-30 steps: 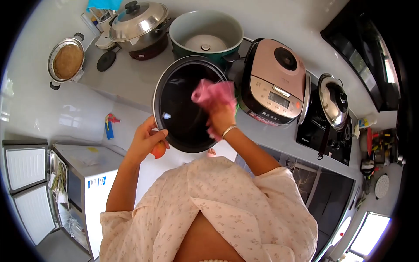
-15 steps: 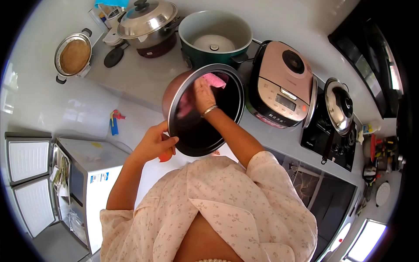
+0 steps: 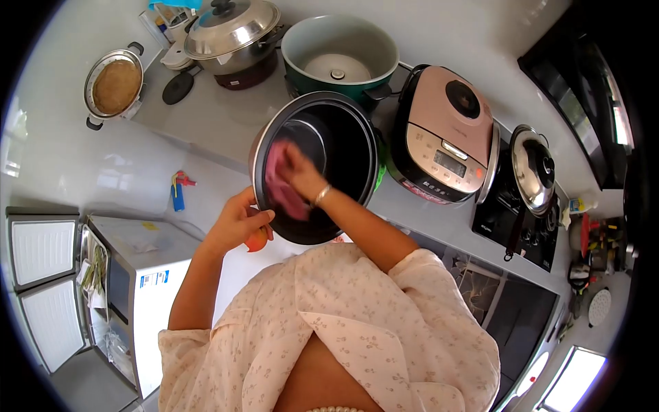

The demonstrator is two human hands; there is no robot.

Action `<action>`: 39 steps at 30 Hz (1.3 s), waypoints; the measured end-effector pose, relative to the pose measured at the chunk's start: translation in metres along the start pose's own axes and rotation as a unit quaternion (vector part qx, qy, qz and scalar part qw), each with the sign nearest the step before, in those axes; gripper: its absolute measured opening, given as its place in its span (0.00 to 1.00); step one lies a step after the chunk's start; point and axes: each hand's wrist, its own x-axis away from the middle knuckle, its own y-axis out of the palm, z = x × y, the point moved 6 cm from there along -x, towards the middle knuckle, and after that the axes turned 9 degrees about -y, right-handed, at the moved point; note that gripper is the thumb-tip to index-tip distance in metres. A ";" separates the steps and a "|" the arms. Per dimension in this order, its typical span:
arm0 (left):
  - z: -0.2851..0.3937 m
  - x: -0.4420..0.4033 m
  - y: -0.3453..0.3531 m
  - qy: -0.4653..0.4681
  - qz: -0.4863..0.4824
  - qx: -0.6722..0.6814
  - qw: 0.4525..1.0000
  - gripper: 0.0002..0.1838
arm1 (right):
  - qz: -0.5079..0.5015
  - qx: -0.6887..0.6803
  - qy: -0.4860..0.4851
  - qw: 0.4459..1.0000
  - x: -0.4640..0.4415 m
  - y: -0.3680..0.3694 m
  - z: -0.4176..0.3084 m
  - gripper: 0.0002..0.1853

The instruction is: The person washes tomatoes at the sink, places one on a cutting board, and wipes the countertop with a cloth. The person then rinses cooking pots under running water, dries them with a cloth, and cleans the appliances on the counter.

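A dark inner pot (image 3: 347,154) with a grey rim is tilted toward me, its mouth facing up at my body. At the pot's lower left rim, my left hand (image 3: 237,223) grips the edge with thumb and fingers. An orange-red rounded shape (image 3: 257,239) shows just under those fingers; I cannot tell whether it is held. Inside the pot, my right hand (image 3: 301,173) is closed on a pink cloth (image 3: 280,182), pressed against the left inner wall. Motion blurs the cloth and fingers a little.
Behind the pot stand a green electric pot (image 3: 340,51) and a lidded steel pot (image 3: 230,38). A pink rice cooker (image 3: 446,130) is to the right, beside a black stove (image 3: 532,233) with a lidded pan (image 3: 534,168). At left are a steel pan (image 3: 115,86) and an open fridge (image 3: 147,275).
My right hand has swept the pink cloth from the pot's upper inner wall down to its left side. The pot and my left hand have shifted slightly up and left.
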 end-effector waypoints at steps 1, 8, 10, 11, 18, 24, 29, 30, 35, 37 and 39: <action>0.000 0.001 0.000 -0.003 0.003 0.000 1.000 0.13 | 0.049 -0.038 0.025 0.998 -0.015 -0.005 0.002 0.20; -0.003 0.002 -0.001 -0.006 0.016 0.020 1.000 0.13 | -0.152 0.326 -0.108 0.927 0.012 0.011 0.030 0.22; -0.007 0.004 -0.008 -0.001 0.036 0.041 0.999 0.13 | -0.301 0.371 -0.066 0.876 0.038 0.019 0.040 0.26; -0.009 0.005 -0.011 0.001 0.041 0.038 0.998 0.13 | -0.315 0.353 0.003 0.881 0.043 0.007 0.043 0.27; -0.010 0.007 -0.009 -0.019 0.018 0.014 1.000 0.14 | -0.111 0.498 0.048 0.859 0.008 -0.075 0.071 0.33; -0.008 -0.001 -0.009 -0.004 0.011 0.061 0.998 0.14 | -0.127 0.155 -0.074 0.977 0.019 0.005 0.063 0.18; -0.003 0.003 -0.006 0.017 -0.007 0.018 1.000 0.16 | -0.137 -0.273 0.324 0.896 0.040 0.035 -0.007 0.21; -0.001 0.004 -0.006 0.025 -0.002 0.015 1.000 0.16 | -0.182 -0.197 0.328 0.906 0.055 0.022 -0.019 0.23; -0.006 0.007 -0.008 0.030 0.030 0.009 0.999 0.14 | -0.398 0.232 0.189 0.867 0.088 -0.049 -0.001 0.21; -0.007 0.009 -0.009 0.039 0.025 -0.005 0.999 0.14 | -0.357 0.428 0.142 0.818 0.056 -0.069 -0.041 0.19; -0.007 0.007 -0.007 0.029 0.013 -0.034 0.999 0.15 | -0.173 0.592 -0.065 0.785 0.019 -0.077 -0.107 0.16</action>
